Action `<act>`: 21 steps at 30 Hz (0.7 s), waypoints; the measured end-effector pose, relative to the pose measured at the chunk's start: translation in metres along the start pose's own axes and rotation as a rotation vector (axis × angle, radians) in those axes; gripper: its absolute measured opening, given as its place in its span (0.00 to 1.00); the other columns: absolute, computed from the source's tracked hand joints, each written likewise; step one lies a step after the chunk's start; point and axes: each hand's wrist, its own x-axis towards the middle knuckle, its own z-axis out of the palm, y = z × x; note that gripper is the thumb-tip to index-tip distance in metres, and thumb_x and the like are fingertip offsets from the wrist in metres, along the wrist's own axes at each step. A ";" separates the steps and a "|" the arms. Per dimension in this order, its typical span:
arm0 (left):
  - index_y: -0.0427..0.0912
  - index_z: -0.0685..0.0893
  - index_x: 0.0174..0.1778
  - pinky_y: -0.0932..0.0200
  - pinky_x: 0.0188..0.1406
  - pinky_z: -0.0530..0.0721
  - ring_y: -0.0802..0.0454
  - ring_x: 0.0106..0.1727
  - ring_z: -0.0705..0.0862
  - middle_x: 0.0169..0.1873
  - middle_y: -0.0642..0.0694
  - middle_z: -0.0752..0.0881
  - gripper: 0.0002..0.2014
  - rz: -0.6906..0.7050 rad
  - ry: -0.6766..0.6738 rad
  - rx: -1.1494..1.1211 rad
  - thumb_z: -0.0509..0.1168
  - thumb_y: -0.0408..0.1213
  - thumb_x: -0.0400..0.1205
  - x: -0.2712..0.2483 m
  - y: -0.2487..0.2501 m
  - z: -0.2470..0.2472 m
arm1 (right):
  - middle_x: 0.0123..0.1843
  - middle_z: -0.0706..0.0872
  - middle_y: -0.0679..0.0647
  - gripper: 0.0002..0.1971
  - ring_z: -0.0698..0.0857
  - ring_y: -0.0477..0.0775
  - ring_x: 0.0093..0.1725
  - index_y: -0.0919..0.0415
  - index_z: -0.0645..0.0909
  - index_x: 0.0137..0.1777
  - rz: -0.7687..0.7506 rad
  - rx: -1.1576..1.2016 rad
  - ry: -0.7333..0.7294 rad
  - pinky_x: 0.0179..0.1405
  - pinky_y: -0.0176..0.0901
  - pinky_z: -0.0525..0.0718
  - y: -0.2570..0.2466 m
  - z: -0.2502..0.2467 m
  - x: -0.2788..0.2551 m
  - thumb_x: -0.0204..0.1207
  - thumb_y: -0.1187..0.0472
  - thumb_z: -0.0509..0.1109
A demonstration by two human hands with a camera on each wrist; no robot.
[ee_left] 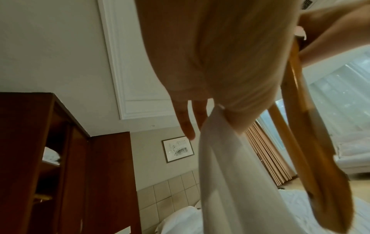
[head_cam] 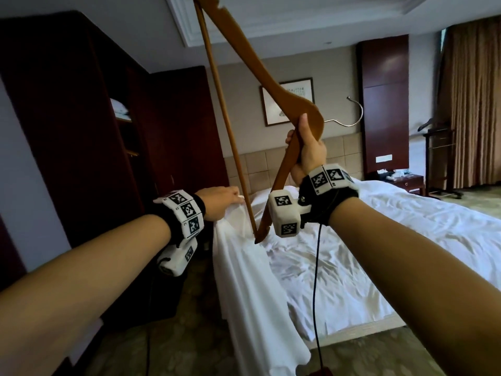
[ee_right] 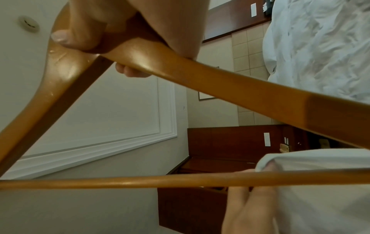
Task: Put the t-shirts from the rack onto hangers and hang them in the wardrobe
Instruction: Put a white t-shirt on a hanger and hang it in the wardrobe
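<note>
My right hand [head_cam: 303, 150] grips a wooden hanger [head_cam: 238, 63] near its neck and holds it on end, one arm pointing up past the frame's top and the metal hook [head_cam: 349, 115] pointing right. The hanger's lower tip [head_cam: 260, 237] pokes at the white t-shirt [head_cam: 244, 267]. My left hand [head_cam: 219, 202] pinches the shirt's top edge and lets the rest hang down beside the bed. In the left wrist view the white t-shirt [ee_left: 224, 174] drops from my pinching fingers [ee_left: 234, 120], with the hanger [ee_left: 312, 142] to the right. The right wrist view shows my fingers [ee_right: 80, 31] curled round the hanger [ee_right: 200, 74].
A bed with white rumpled sheets [head_cam: 379, 240] fills the middle and right. The dark wooden wardrobe [head_cam: 81, 118] stands open at the left, with a shelf inside. A dark clothes rack [head_cam: 439, 158] stands by the brown curtains [head_cam: 471, 104] at the far right. A bedside table [head_cam: 406, 183] is beyond the bed.
</note>
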 end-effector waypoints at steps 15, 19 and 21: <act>0.39 0.85 0.62 0.73 0.50 0.78 0.56 0.60 0.79 0.56 0.48 0.83 0.26 -0.265 0.559 -1.063 0.53 0.14 0.75 -0.047 -0.029 -0.040 | 0.30 0.83 0.53 0.13 0.81 0.48 0.31 0.64 0.79 0.52 0.070 0.059 -0.177 0.38 0.37 0.82 0.035 0.029 -0.004 0.74 0.55 0.73; 0.42 0.86 0.59 0.59 0.58 0.82 0.50 0.58 0.83 0.53 0.44 0.86 0.15 -0.353 0.713 -1.268 0.59 0.24 0.82 -0.060 -0.047 -0.045 | 0.34 0.85 0.52 0.14 0.84 0.50 0.34 0.60 0.80 0.50 0.136 -0.141 -0.234 0.41 0.42 0.83 0.053 0.020 -0.005 0.70 0.55 0.77; 0.43 0.86 0.55 0.59 0.55 0.83 0.48 0.57 0.84 0.51 0.42 0.87 0.13 -0.393 0.755 -1.298 0.60 0.25 0.82 -0.069 -0.060 -0.043 | 0.35 0.85 0.52 0.10 0.84 0.48 0.34 0.59 0.81 0.47 0.120 -0.224 -0.240 0.40 0.40 0.83 0.057 0.013 -0.005 0.71 0.57 0.76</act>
